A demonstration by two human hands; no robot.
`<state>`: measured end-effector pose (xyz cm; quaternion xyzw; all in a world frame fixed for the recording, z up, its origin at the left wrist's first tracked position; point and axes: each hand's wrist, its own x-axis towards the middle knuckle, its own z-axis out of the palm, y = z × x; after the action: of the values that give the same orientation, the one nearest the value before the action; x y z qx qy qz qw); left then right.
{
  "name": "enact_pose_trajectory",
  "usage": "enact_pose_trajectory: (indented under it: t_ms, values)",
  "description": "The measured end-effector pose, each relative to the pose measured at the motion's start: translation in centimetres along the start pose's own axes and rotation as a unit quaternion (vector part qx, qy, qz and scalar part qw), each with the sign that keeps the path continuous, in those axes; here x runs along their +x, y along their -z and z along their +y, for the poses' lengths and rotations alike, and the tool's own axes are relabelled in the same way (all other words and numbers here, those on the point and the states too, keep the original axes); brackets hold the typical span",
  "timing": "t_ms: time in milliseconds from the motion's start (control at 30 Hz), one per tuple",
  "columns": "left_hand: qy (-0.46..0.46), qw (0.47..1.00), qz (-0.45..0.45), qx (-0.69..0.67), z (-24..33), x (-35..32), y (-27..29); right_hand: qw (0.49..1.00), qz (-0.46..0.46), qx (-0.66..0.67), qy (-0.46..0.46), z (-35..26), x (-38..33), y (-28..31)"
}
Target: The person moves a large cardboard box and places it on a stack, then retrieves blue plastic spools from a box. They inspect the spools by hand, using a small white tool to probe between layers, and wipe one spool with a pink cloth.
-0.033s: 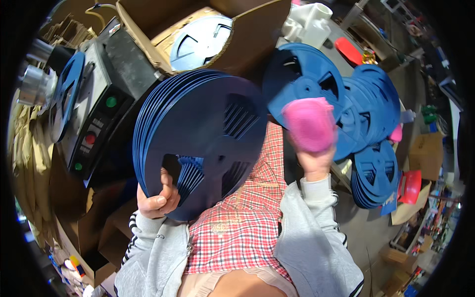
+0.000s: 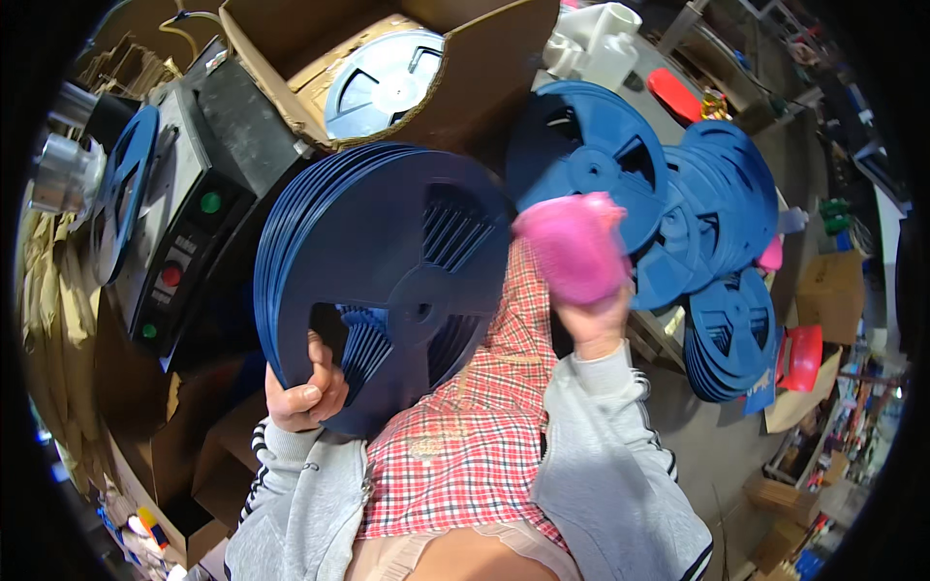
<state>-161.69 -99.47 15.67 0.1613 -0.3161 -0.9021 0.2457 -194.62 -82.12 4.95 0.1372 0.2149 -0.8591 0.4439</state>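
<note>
My left hand (image 2: 308, 389) grips a stack of dark blue plastic reels (image 2: 373, 257) at its lower left, fingers hooked through a cut-out in the front disc. The stack stands tilted on edge in front of my red checked apron (image 2: 441, 455). My right hand (image 2: 593, 324) holds a fuzzy pink pad (image 2: 573, 247), blurred by motion, just right of the stack's rim. Whether it is a cloth or a sponge, I cannot tell. The pad hides most of my right fingers. Behind it stand more blue reels (image 2: 586, 126), with others (image 2: 736, 194) piled to their right.
An open cardboard box (image 2: 484, 87) at the back contains a pale blue reel (image 2: 383, 82). A dark machine with buttons (image 2: 184, 242) stands on the left, another blue reel (image 2: 134, 184) beside it. On the right are a fanned reel stack (image 2: 731, 329) and a red object (image 2: 802, 358).
My right hand has moved the pink pad left, closer to the rim of the reel stack. My left hand keeps its grip on the stack.
</note>
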Motion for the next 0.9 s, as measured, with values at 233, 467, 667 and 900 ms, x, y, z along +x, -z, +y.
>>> enact_pose_trajectory:
  t_ms: [233, 467, 667, 900]
  values:
    - [-0.061, 0.994, 0.075, -0.055, -1.0, -1.9, 1.8, 0.628, -0.433, -0.594, 0.256, 13.4, -6.6, -6.6]
    - [-0.029, 0.994, -0.001, -0.106, -1.3, -3.5, 3.6, 0.711, -0.044, -0.625, 0.319, 12.0, 5.1, -1.5]
    - [0.026, 0.996, -0.01, -0.09, -1.1, -2.7, 2.4, 0.555, -0.457, -0.551, 0.423, 15.3, -4.0, -9.8]
    - [0.042, 0.998, -0.014, -0.053, -0.7, -1.4, 1.2, 0.518, -0.363, -0.575, 0.519, 14.0, 0.0, -13.8]
